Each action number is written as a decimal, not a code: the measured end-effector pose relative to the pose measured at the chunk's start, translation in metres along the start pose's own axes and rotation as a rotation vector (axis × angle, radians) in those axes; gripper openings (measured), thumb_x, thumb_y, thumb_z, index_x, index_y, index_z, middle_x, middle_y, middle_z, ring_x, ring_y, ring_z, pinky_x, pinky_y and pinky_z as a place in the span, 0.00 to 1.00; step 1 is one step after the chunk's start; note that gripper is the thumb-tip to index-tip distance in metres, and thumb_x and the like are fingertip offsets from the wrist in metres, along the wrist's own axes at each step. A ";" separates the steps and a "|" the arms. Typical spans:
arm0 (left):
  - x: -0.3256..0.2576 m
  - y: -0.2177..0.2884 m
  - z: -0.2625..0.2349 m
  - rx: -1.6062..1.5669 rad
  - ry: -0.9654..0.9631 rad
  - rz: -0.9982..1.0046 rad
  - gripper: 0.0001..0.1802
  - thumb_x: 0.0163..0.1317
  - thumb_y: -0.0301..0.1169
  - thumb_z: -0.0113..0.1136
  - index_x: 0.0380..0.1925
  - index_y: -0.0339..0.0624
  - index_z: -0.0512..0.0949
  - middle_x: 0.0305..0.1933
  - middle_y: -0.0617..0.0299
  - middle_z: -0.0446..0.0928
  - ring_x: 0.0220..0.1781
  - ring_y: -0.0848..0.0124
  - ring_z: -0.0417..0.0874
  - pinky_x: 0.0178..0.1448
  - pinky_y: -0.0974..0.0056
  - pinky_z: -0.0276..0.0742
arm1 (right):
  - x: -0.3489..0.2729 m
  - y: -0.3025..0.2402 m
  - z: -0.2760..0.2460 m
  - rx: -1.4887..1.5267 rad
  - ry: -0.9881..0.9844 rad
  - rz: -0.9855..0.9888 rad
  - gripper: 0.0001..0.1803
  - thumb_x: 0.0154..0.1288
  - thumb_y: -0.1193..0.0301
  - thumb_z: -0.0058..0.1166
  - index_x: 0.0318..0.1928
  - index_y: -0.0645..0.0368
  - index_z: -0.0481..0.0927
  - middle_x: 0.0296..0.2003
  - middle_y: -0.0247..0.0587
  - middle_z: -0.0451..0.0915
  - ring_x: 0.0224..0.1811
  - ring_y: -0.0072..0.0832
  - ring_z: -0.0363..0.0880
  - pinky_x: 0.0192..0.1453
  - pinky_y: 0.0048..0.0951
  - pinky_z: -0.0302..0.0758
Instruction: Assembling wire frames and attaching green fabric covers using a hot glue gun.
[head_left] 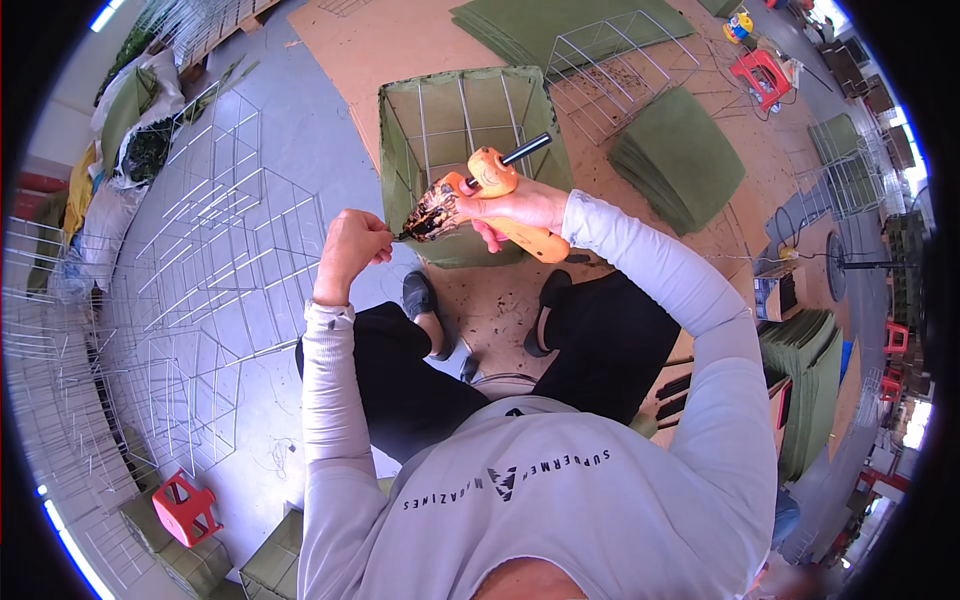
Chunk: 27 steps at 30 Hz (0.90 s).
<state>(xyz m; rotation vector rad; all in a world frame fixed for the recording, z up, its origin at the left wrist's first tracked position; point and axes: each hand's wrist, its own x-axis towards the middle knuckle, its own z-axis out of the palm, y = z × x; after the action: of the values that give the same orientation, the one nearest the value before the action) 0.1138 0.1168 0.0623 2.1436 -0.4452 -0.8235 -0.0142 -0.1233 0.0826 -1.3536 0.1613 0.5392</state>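
An orange glue gun [493, 178] is gripped in my right hand [538, 204], its nozzle end crusted with dark residue and a black glue stick [527, 149] poking from its rear. The nozzle points left toward my left hand [354, 246]. That hand's fingertips are pinched together close to the nozzle tip; whatever they hold is too small to make out. Just beyond and below the glue gun stands an open box [396, 118] of green fabric with a wire frame inside. My forearms and the glue gun cover part of its near side.
Wire frames [215, 215] cover much of the left floor. A stack of green sheets [678, 160] lies to the right, near another wire frame [620, 62]. Red stools [186, 507] stand at lower left and far right. A fan [836, 266] and more green sheets [806, 390] are on my right.
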 end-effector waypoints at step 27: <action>-0.002 0.003 -0.001 -0.010 -0.013 -0.012 0.08 0.54 0.21 0.57 0.25 0.24 0.81 0.20 0.53 0.81 0.22 0.70 0.85 0.27 0.69 0.80 | 0.004 0.007 0.009 0.045 0.079 -0.052 0.17 0.68 0.54 0.57 0.38 0.53 0.69 0.22 0.31 0.72 0.18 0.20 0.75 0.22 0.26 0.74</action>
<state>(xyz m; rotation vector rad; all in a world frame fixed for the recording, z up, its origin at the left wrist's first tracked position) 0.1130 0.1164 0.0660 2.1350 -0.4348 -0.8456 -0.0155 -0.1129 0.0767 -1.3326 0.2004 0.4362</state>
